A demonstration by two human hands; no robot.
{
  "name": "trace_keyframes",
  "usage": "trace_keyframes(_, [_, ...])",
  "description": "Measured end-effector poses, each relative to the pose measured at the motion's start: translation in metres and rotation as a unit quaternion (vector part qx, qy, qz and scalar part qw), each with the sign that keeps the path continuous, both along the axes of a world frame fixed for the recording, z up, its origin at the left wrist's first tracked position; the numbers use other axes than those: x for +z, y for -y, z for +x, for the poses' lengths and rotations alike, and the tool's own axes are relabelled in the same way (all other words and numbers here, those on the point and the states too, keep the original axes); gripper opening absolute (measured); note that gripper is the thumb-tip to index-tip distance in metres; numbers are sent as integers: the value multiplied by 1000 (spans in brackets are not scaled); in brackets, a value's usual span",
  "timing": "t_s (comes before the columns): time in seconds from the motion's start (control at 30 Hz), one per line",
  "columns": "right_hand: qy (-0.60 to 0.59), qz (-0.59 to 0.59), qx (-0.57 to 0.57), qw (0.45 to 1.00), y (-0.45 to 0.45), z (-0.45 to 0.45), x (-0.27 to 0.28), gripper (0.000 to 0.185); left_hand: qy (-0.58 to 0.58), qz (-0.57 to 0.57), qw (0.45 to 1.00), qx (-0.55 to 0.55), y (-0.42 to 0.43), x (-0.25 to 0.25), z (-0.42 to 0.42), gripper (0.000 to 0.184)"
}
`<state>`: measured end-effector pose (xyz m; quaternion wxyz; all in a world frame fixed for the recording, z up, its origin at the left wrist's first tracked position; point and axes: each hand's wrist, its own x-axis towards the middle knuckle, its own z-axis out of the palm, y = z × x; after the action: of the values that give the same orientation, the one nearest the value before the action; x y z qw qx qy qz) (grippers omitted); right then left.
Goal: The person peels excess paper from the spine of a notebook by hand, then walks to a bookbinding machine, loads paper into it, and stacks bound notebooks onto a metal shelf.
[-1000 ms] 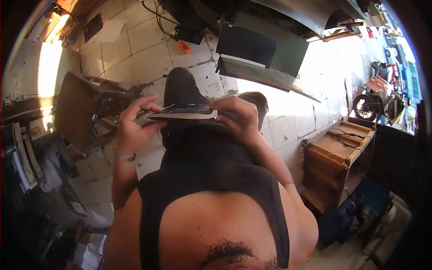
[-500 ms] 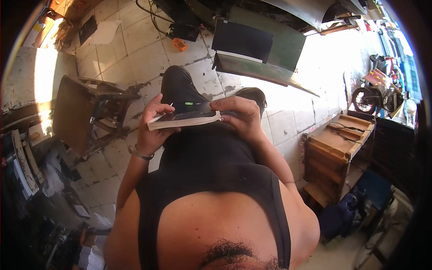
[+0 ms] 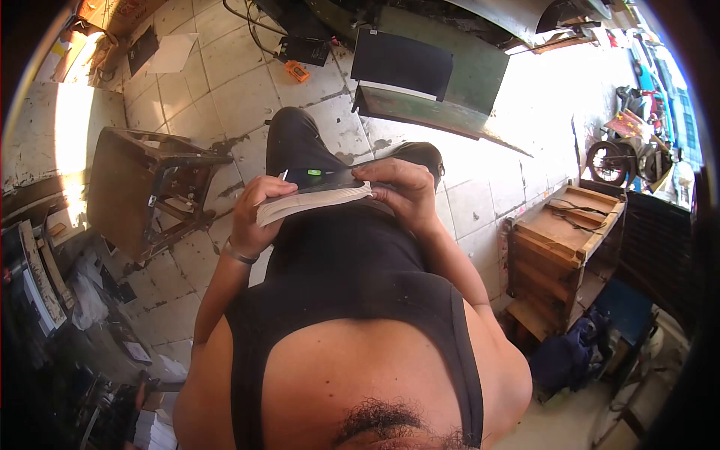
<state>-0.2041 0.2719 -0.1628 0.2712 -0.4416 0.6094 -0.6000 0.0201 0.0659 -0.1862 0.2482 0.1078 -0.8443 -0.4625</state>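
Crosswise over the lap (image 3: 330, 166), a thick dark-covered book (image 3: 318, 197) spans both hands; neither is nearer, each touching one end. Left hand (image 3: 255, 217): fingers closed over its end, thumb placement unclear. Right hand (image 3: 409, 191): thumb and fingers pinching the opposite end. Long axis slants, left end closer to the torso (image 3: 337, 255); page edges face the torso.

Around me I see a pale tiled floor (image 3: 244, 101) with dark patches. On it, at 11 o'clock, lie a white sheet (image 3: 172, 54) and a dark sheet (image 3: 143, 51); between 11 and 12, an orange object (image 3: 297, 71). A brown wooden stool (image 3: 124, 191) stands at my 10 o'clock. At 2 o'clock, dark cords (image 3: 579, 213) lie on a wooden cabinet (image 3: 540, 270).
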Motion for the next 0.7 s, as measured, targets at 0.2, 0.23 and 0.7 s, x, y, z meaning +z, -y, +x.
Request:
trace_keyframes(0.2, [25, -1, 4, 1000, 0, -1, -4, 28, 2, -14, 1000, -21, 3, -9, 5, 18])
trace_keyframes(0.23, [28, 1, 7, 1000, 0, -1, -5, 28, 0, -15, 1000, -23, 3, -9, 5, 18])
trace_keyframes(0.7, [-70, -2, -1, 998, 14, 5, 2, 28, -12, 12, 1000, -12, 6, -11, 8, 18])
